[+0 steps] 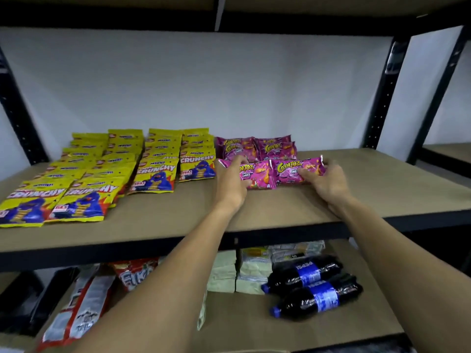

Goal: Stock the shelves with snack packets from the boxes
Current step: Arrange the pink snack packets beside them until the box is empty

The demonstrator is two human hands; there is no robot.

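Your left hand (pixel 230 183) grips the left pink packet (pixel 257 175), your right hand (pixel 326 183) the right pink packet (pixel 288 171). Both lie lengthwise left-right, just near of the pink stack (pixel 254 147) on the brown shelf (pixel 369 189). White wall (pixel 229 85) behind.

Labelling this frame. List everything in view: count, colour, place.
Yellow Crunchy packets: many, four overlapping rows, upper shelf left.
Back pink packets: several, upper shelf centre.
Front pink packets: two, side by side.
Upper shelf: one, tan board, black frame.
Pepsi bottles: two, dark, blue labels, lying lower shelf right.
Pale green packs: several, lower shelf centre.
Red-and-white packets: some, lower shelf left.
Left hand: grips left front packet.
Right hand: grips right front packet.
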